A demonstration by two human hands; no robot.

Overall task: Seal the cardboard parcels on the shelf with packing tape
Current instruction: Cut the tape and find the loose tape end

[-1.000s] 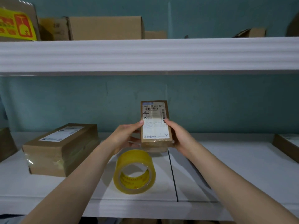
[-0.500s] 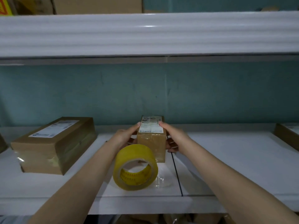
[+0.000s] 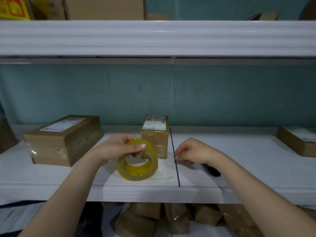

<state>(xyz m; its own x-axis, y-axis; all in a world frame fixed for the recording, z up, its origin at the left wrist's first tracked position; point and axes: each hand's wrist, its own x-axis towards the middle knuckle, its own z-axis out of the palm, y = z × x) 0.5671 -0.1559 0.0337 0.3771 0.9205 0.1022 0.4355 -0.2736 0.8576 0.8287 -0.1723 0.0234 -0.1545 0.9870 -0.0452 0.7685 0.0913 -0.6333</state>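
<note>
A small cardboard parcel with a white label on top stands on the white shelf, wrapped in clear tape, with no hand on it. Just in front of it a yellow roll of packing tape stands on edge. My left hand grips the roll at its top, thumb over the outer face and fingers behind. My right hand hovers right of the shelf seam, fingers loosely curled downward, holding nothing I can see.
A larger taped parcel lies at the left, another parcel at the far right. A dark, pen-like object lies under my right wrist. The upper shelf hangs overhead. Several parcels are piled below.
Both hands set the small parcel down on the shelf and let go. My left hand moved onto the tape roll and gripped it; my right hand drew back to the right.
</note>
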